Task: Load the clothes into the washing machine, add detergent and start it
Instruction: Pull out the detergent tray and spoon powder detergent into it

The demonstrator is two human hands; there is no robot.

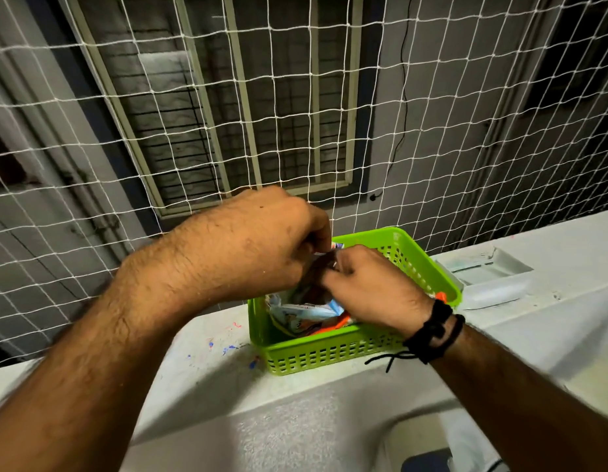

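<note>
Green basket (346,349): both hands pinch packet (306,310).

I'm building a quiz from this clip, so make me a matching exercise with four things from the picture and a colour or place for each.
Things:
1. basket
2. wristband
3. packet
4. net

Descriptions:
A. black, on the right wrist
B. white, stretched behind the ledge
C. green, standing on the ledge
D. pale blue, in the basket, under both hands

Pairs: 1-C, 2-A, 3-D, 4-B
</note>
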